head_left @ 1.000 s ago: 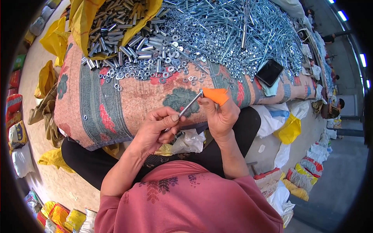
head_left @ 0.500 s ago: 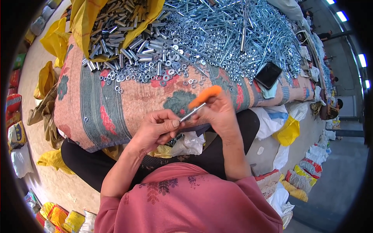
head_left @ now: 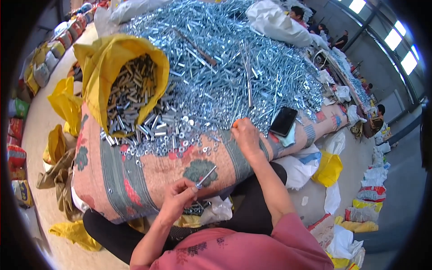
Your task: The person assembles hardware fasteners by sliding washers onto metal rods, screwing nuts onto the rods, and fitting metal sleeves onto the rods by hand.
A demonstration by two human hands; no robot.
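Right hand (head_left: 246,136) off rod (head_left: 207,175), now at hardware heap (head_left: 211,112); grip unclear. Left hand (head_left: 178,197) pinches rod near quilt's (head_left: 157,172) near edge. Rod silvery, slender, slanting.

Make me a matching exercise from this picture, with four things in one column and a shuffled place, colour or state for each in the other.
Column one
1. Left hand
2. Right hand
3. Large open yellow sack
4. Black phone

Column two
A. Holds many short metal tubes
B. Lies partly over a pale blue cloth
C. Pinches a slim metal rod
D. Has an orange finger cover

Pairs: 1-C, 2-D, 3-A, 4-B
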